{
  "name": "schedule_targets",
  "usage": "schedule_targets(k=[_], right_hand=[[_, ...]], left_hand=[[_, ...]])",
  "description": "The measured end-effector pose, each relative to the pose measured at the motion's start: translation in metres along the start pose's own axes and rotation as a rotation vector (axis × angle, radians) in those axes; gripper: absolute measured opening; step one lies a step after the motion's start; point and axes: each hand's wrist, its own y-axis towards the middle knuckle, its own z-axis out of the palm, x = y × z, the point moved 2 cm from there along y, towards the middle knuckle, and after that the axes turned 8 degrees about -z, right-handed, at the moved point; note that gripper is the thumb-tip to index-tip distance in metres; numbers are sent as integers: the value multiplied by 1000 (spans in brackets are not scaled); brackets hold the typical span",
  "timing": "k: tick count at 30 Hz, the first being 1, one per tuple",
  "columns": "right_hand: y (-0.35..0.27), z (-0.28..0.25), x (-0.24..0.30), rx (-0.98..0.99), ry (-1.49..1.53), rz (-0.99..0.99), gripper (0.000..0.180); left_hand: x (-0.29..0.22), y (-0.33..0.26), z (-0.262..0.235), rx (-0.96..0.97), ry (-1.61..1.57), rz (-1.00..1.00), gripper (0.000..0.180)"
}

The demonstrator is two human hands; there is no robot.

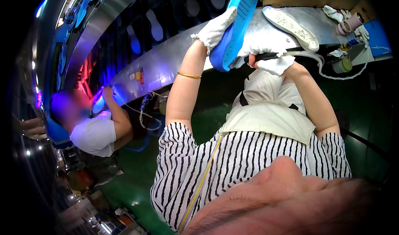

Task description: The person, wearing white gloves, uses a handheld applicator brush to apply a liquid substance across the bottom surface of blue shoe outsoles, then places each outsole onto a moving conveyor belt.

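1. left hand [216, 27], white glove, was wrapped around the upper side edge of the blue sole [235, 27]. closed on it, fingers over the rim.
2. sole stood tilted on edge, toe end up toward the top of frame, heel end down near the right hand. it sat between the two hands, left hand on its left edge, right hand just below and to its right.
3. right hand [272, 58], also gloved, was closed around a dark tool handle [266, 55]. tool tip pointed at the lower end of the sole; contact point hidden by the glove, cannot tell if it touched.
4. a pale hose [320, 67] ran from the tool off to the right and looped down past the bench edge.
5. gold bangle [189, 75] on the left wrist.
6. a white sole [291, 27] lay flat on the curved metal bench [166, 60], just right of the blue one, apart from both hands.
7. far right of the bench: two tape rolls [350, 24], a small jar [342, 64], some rags. well apart from the hands.
8. striped top and cream apron [270, 114] filled the lower middle.
9. another person [93, 133] in a white shirt worked at the bench on the left, hand up at a blue-lit spot. well apart from the sole.
10. sole shapes hung on the dark rack [158, 23] behind the bench.
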Motion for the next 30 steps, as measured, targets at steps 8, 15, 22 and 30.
schedule_targets(k=[8, 15, 22, 30], right_hand=[[11, -19, 13, -78, -225, -253, 9], [-1, -40, 15, -224, 0, -73, 12], [-3, -32, 1, -416, 40, -210, 19], [5, -27, -19, -671, -72, -264, 18]], left_hand=[[-3, -4, -3, -44, -29, -1, 73], [-20, -34, -5, 95, -520, 496, 65], [50, -9, -30, 361, -880, 46, 63], [82, -18, 60, 352, -1034, 162, 57]])
